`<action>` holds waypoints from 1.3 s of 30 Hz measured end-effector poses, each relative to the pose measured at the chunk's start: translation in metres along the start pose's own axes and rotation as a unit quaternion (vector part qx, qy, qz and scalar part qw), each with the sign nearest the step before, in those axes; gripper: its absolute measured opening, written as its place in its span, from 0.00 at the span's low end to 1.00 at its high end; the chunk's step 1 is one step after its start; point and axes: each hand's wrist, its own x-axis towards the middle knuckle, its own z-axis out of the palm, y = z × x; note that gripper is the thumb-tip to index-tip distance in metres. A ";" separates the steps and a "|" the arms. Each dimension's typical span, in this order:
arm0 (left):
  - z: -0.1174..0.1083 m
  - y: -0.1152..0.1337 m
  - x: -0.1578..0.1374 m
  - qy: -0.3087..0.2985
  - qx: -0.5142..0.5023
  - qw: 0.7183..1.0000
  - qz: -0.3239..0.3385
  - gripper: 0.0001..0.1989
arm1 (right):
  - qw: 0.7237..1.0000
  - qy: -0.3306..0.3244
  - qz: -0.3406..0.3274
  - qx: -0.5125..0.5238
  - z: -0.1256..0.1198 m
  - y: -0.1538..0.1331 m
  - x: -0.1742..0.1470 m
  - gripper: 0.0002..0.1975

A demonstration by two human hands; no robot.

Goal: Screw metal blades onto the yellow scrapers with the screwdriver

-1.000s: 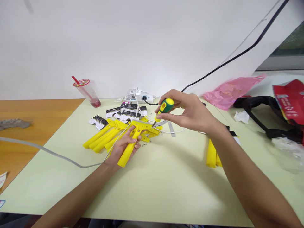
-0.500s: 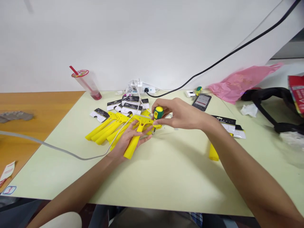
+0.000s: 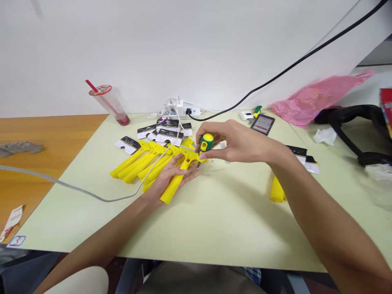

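My left hand (image 3: 167,175) is closed loosely around a yellow plastic scraper (image 3: 174,187) with a T-shaped head, its handle pointing down toward the table's front edge. In my right hand (image 3: 228,141) is a short screwdriver (image 3: 206,145) with a green and yellow handle, gripped between thumb and fingers. Its shaft points down at the right end of the scraper's head. Whether the tip sits in a screw is hidden. More yellow scrapers (image 3: 130,162) lie side by side just left of my left hand, with a white cable across them.
Black and white cards (image 3: 168,136) and a power strip (image 3: 176,108) lie behind the scrapers. A drink cup (image 3: 112,106) leans at back left. At right are a phone (image 3: 262,124), another screwdriver (image 3: 257,111), a pink bag (image 3: 309,102), black straps (image 3: 352,118) and another yellow handle (image 3: 276,191).
The screwdriver has turned and shifted slightly right in my right hand, showing a different side of its handle. The scraper's head has tipped a little lower. The whole view has shifted slightly.
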 end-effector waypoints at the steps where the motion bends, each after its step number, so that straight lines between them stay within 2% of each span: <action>1: 0.000 0.000 0.000 -0.003 0.000 1.000 -0.001 0.31 | 1.000 -0.002 -0.003 0.000 0.000 0.000 0.000 0.11; 9: -0.006 -0.004 0.002 -0.011 0.004 1.000 -0.011 0.35 | 1.000 -0.017 -0.017 0.003 0.001 -0.002 0.000 0.12; 14: -0.006 -0.006 0.002 -0.015 -0.003 1.000 -0.014 0.31 | 1.000 -0.002 -0.010 -0.004 -0.005 -0.002 -0.003 0.12; 18: -0.008 -0.007 0.002 -0.024 -0.007 0.999 -0.020 0.30 | 0.999 0.033 0.031 0.005 -0.017 -0.003 -0.010 0.14; 23: -0.012 -0.010 0.004 -0.023 -0.003 1.000 -0.022 0.31 | 0.989 0.125 0.077 0.012 -0.026 0.006 -0.012 0.19; 25: -0.011 -0.010 0.004 -0.016 0.002 1.000 -0.022 0.30 | 0.987 0.137 0.085 0.000 -0.022 0.016 -0.009 0.20; 30: -0.006 -0.010 0.000 -0.001 0.017 1.000 -0.017 0.29 | 0.990 0.113 0.081 -0.001 -0.007 0.041 0.002 0.16; 39: -0.004 -0.011 -0.001 0.013 0.009 1.000 -0.021 0.31 | 0.994 0.085 0.070 0.006 0.013 0.060 0.010 0.13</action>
